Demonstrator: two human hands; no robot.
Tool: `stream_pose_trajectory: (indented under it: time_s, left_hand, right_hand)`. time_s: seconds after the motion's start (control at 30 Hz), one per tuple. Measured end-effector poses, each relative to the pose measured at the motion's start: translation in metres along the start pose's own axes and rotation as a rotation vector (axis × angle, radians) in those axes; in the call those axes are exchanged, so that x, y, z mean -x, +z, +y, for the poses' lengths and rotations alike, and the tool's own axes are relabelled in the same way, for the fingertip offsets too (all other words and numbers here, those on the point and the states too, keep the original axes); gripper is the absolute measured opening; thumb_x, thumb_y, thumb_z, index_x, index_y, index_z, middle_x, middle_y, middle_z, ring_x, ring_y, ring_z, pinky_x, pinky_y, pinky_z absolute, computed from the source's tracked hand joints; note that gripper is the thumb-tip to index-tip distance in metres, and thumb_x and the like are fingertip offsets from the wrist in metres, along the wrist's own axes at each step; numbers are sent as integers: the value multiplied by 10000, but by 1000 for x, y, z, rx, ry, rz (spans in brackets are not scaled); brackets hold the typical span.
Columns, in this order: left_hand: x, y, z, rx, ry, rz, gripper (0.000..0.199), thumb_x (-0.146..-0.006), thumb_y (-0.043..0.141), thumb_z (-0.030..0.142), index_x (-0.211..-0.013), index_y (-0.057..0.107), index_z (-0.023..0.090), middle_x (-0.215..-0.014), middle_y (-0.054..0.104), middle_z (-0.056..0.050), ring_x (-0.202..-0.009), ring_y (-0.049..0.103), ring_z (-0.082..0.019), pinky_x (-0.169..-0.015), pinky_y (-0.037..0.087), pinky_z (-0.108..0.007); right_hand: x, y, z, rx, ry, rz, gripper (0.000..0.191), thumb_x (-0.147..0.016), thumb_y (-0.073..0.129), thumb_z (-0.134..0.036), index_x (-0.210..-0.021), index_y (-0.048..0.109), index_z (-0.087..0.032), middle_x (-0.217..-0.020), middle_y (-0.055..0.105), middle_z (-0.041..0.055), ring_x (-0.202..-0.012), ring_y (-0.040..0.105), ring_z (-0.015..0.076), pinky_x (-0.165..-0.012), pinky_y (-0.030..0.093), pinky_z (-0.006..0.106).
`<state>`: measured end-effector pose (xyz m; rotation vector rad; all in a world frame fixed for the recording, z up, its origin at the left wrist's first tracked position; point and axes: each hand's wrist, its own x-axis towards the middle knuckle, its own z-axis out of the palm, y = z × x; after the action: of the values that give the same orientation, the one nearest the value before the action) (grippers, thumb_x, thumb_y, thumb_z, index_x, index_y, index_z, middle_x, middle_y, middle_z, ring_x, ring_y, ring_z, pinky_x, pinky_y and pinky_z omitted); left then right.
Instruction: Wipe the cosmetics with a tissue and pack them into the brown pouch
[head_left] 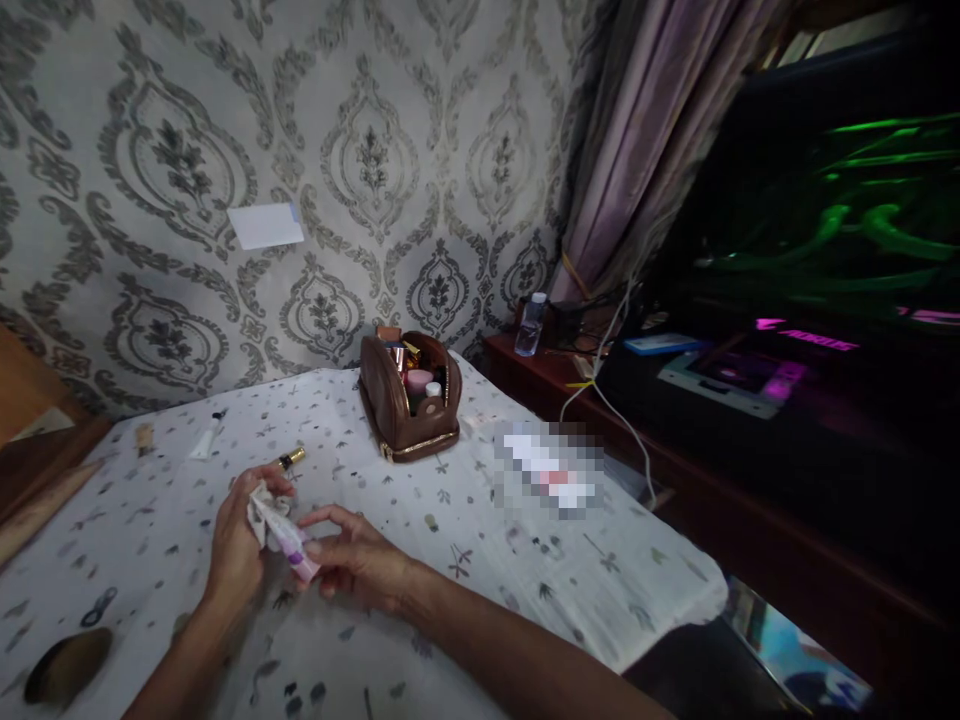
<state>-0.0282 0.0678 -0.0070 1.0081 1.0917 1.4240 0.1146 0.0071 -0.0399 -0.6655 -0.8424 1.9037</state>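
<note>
A white tube with a purple and pink end [291, 545] is held between my two hands above the table. My left hand [234, 535] is closed around a crumpled whitish cloth [259, 512], which presses against the tube's upper end. With thumb and fingers, my right hand [367, 565] grips the tube's pink lower end. Just beyond my left fingers lies a small black and gold cosmetic tube [292, 458]. Farther back stands an open brown zip cosmetic bag [420, 440] with jars and gold-coloured items inside.
A small white tube [204, 440] and a small tan item [144, 438] lie at the back left of the patterned cloth [517, 600]. A dark oval thing [67, 665] sits front left. To the right are a blurred-out item [547, 470], a plastic bottle [531, 325] and a white cable [637, 440].
</note>
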Motion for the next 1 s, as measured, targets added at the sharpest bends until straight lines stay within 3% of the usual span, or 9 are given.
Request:
stream_pose_trajectory:
  time_s: [0.13,0.2,0.3,0.4,0.47,0.63,0.77,1.0]
  left_hand:
    - [2,8,-9,118,-112,-22,487,-741,641,640,-1010,639,233,-810,698,-6,-717,649,-186,-568,515,-267]
    - [6,13,-18,98,-150,-32,527,-736,626,675,-1028,626,236,-829,703,-12,-740,667,-211,-597,537,-302]
    - [19,21,-34,-24,-105,-51,496,-753,651,635,-1048,615,238,-954,708,-41,-959,677,-253,-727,559,-320]
    - [35,25,-46,-240,-29,-98,540,-774,707,528,-1219,542,270,-1279,626,-61,-1272,545,-240,-926,509,-285]
    - [42,26,-49,-319,-28,-129,582,-799,694,513,-1283,479,272,-1343,574,-67,-1308,510,-220,-986,472,-274]
    - [39,26,-45,-279,-35,-69,465,-806,674,538,-1112,489,241,-978,634,-14,-945,643,-177,-827,516,-271]
    - [24,21,-36,-213,2,98,397,-799,657,548,-1007,520,239,-909,606,25,-832,609,-128,-741,495,-226]
    - [2,11,-18,-76,23,163,380,-713,717,516,-662,515,198,-549,431,83,-484,403,-80,-461,321,-208]
  right_hand:
    - [-8,-5,4,121,-129,207,649,-448,918,-458,-957,601,-210,-696,608,-62,-567,527,97,-522,380,221]
    - [-11,-8,4,192,-233,283,546,-491,891,-426,-893,595,-208,-743,601,-55,-625,524,103,-583,405,237]
    - [-12,-12,1,412,-414,416,334,-632,786,-342,-858,578,-210,-751,590,-44,-703,524,126,-677,426,257]
    - [-8,-13,-2,707,-527,565,154,-737,640,-245,-869,570,-207,-791,583,-16,-743,524,150,-714,441,280]
    - [-6,-14,-2,894,-611,623,161,-743,572,-160,-898,588,-200,-869,585,22,-813,535,177,-767,453,310]
    - [-2,-13,8,1172,-673,572,314,-717,543,-74,-993,610,-208,-949,561,58,-931,525,225,-832,467,353]
    - [0,-11,14,1271,-663,479,255,-769,589,-121,-1005,608,-215,-964,560,58,-956,514,235,-857,465,369]
    - [0,-10,10,1087,-559,381,257,-769,667,-165,-1022,642,-205,-953,613,49,-857,560,200,-775,465,325]
